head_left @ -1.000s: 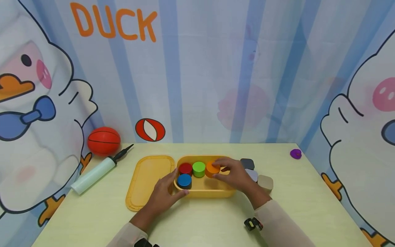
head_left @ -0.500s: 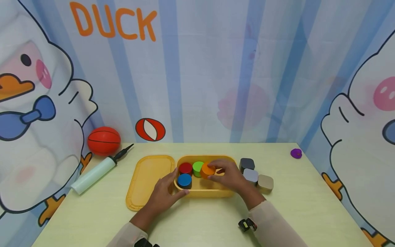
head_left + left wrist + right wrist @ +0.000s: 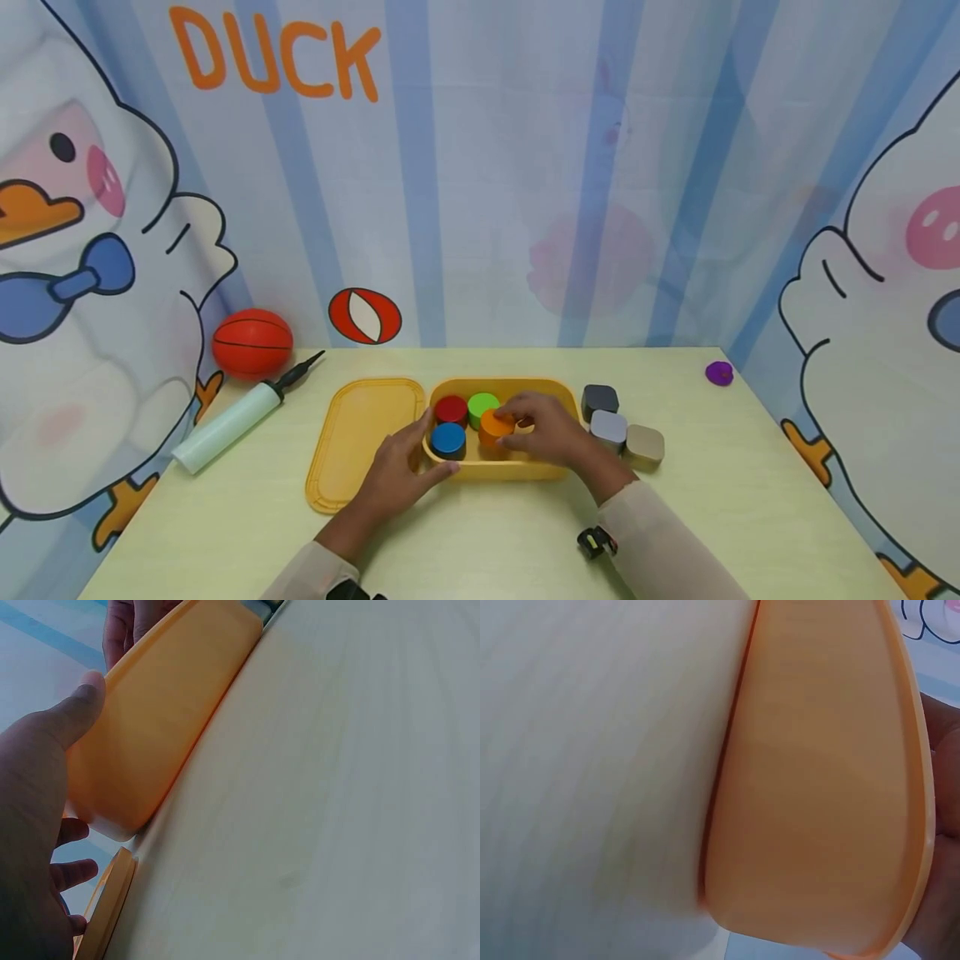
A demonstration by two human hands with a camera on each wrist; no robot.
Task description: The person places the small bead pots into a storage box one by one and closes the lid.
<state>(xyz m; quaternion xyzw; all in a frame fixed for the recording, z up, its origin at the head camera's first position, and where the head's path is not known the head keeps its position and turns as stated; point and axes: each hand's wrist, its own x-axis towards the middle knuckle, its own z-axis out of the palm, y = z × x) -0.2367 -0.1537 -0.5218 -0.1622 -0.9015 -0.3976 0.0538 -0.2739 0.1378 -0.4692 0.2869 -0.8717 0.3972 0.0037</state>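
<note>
In the head view, a shallow yellow box (image 3: 517,471) holds several short round blocks. My right hand (image 3: 551,429) reaches over its right side and pinches an orange round block (image 3: 493,429) between thumb and fingers. A green round block (image 3: 483,407) lies just behind the orange one. To the left are a red round block (image 3: 452,408) and, in front of it, a blue round block (image 3: 447,439). My left hand (image 3: 401,471) holds the box's left end, thumb (image 3: 88,701) at the front rim. In the right wrist view the box wall hides the blocks.
A yellow lid (image 3: 360,442) lies left of the box. To the right are dark grey (image 3: 600,400), light grey (image 3: 609,427) and beige blocks (image 3: 645,446). Farther out are a hand pump (image 3: 232,425), a red ball (image 3: 252,343) and a small purple item (image 3: 719,373).
My right hand has moved left and slightly nearer with the orange round block, which now sits in front of the green one. The left hand and the box have stayed put.
</note>
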